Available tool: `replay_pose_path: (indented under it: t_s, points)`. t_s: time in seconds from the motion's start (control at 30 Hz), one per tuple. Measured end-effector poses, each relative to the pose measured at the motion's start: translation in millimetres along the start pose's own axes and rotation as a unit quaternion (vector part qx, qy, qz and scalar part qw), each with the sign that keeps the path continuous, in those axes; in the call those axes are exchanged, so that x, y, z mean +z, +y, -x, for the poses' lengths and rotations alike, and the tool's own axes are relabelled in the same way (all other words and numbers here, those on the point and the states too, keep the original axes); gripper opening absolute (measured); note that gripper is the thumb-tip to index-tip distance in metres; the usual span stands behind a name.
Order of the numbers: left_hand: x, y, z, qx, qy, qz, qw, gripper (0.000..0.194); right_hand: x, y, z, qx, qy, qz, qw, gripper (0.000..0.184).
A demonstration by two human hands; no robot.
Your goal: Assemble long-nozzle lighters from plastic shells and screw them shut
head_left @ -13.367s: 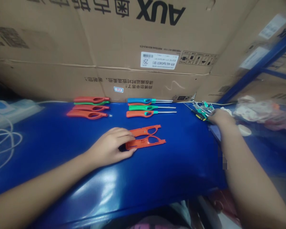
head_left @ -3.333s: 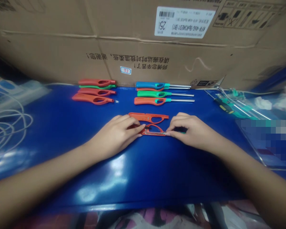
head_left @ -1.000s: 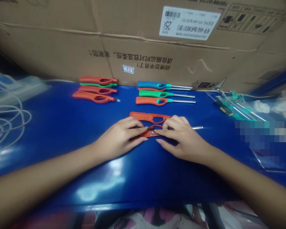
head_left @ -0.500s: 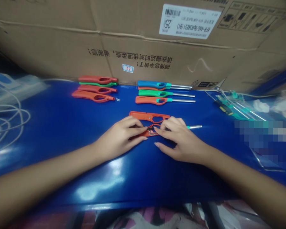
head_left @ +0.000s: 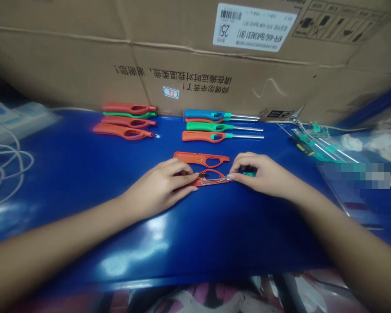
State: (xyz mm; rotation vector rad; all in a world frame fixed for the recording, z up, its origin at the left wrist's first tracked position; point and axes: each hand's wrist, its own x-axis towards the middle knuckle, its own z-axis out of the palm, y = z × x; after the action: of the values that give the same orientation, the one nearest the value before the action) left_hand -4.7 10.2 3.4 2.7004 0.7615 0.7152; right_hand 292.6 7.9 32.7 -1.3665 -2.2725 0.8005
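My left hand [head_left: 164, 180] is closed on the rear end of an orange lighter shell half [head_left: 208, 183], its open inside facing up. Dark and thin metallic parts lie in this shell. A thin pale wire [head_left: 217, 179] runs along it towards the front. At that front end, my right hand [head_left: 260, 174] pinches the wire between thumb and forefinger. A teal piece [head_left: 249, 174] shows partly under the right hand; the rest of it is hidden. Just behind lies the other orange shell half [head_left: 200, 159], untouched.
Several lighters with metal tubes [head_left: 223, 136] lie behind, with several tubeless lighter bodies [head_left: 124, 131] to their left. Small metal pins [head_left: 158, 136] lie beside those. A cardboard box [head_left: 84, 65] backs the blue table [head_left: 182, 243]. White cable [head_left: 16, 161] is left, bagged teal parts [head_left: 326, 148] right.
My right hand has moved right, from over the shell's trigger opening to its front end, uncovering the wire and the opening. My left hand keeps its hold on the shell.
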Motion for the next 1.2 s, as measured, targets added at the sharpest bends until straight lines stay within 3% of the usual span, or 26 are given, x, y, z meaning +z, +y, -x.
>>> replay_pose_path:
  t_s: [0.2, 0.37, 0.53, 0.67, 0.83, 0.97, 1.2]
  points:
    - [0.7, -0.6, -2.1, 0.003, 0.0, 0.003, 1.0, 0.024, 6.1, -6.3, -3.2, 0.088, -0.017, -0.003, 0.996, 0.017]
    - [-1.1, 1.5, -2.8, 0.007, -0.003, -0.007, 1.0, 0.024, 6.4, -10.7, -1.8, 0.107, -0.023, 0.028, 0.994, 0.016]
    - [-2.5, 1.9, -2.2, 0.016, -0.005, -0.014, 1.0, 0.025, 6.2, -9.5, 4.3, 0.01, 0.005, 0.012, 1.0, 0.008]
    - [-0.6, 0.3, -2.6, 0.017, 0.014, 0.009, 1.0, 0.023, 11.9, -15.2, 7.1, -0.075, 0.014, 0.005, 0.997, 0.019]
    - [1.1, -1.1, -2.5, 0.011, 0.03, 0.041, 0.999, 0.025, 23.3, -17.4, 5.4, -0.104, 0.006, 0.047, 0.993, 0.007]
    - [0.8, -2.1, -1.0, 0.005, 0.005, 0.042, 0.999, 0.034, 27.2, -13.6, 3.9, -0.118, 0.013, 0.021, 0.993, 0.009]
    - [-0.1, 2.0, -0.6, -0.009, -0.004, 0.077, 0.997, 0.033, 25.2, -15.9, 6.6, -0.123, -0.003, 0.026, 0.992, 0.01]
